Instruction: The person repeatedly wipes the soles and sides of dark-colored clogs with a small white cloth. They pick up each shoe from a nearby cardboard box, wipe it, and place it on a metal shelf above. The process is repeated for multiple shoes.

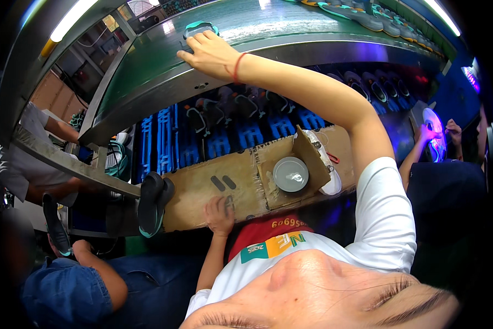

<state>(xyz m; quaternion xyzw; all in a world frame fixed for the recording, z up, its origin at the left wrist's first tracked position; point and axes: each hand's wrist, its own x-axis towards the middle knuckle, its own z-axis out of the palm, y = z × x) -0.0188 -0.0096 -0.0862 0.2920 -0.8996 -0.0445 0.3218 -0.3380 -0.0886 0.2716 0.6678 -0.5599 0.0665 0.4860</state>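
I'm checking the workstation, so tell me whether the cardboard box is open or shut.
The cardboard box is open: no flap covers its top, and the round container inside shows from above.

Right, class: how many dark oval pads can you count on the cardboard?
3: a left pad and a right pad side by side on the cardboard, plus a lower pad at the left hand, partly covered. More may be hidden under that hand.
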